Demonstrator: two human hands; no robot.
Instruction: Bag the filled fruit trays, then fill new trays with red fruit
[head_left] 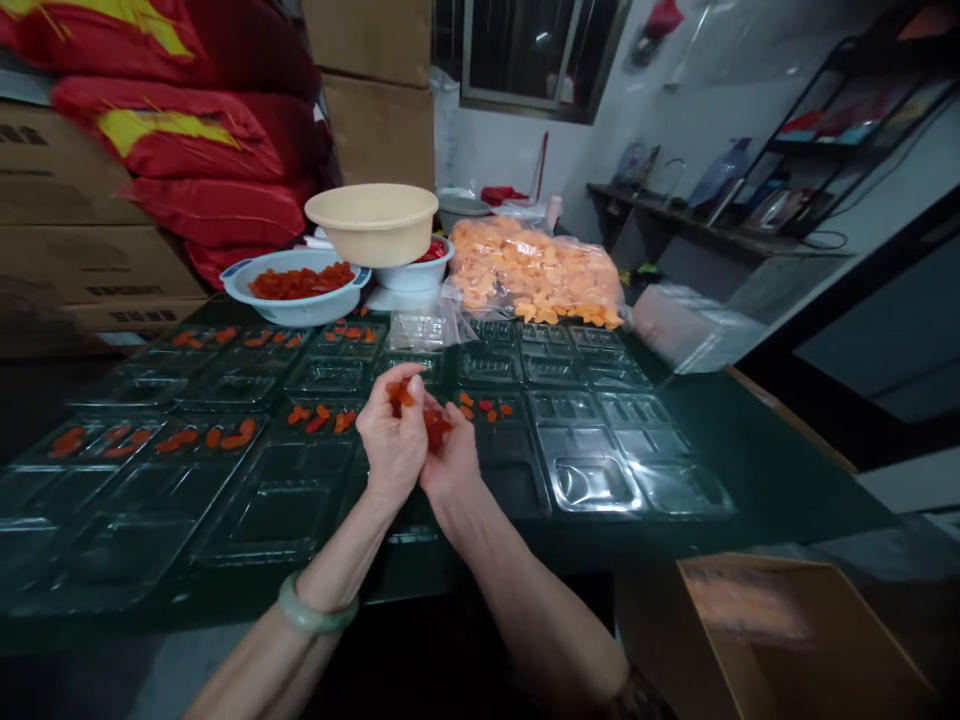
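Observation:
My left hand [391, 440] is closed, with its thumb and fingertips pinching small orange-red pieces [400, 394]. Against it, my right hand [457, 462] is cupped around more small orange-red pieces [436, 430]. Both hands are over clear plastic trays [274, 505] with moulded compartments, laid in rows on a dark green table. Similar orange and red pieces [321, 415] lie in top compartments of the tray left of my hands. A few more pieces [486, 408] are in the tray just to the right. What exactly the pieces are is too blurred to tell.
Behind the trays stand a pale blue basin [300, 305] of orange-red pieces, a cream basin [373, 225] and a clear bag [532, 265] of light orange pieces. Red sacks [187, 140] and cartons are stacked at left. An opened cardboard box [847, 640] sits at lower right.

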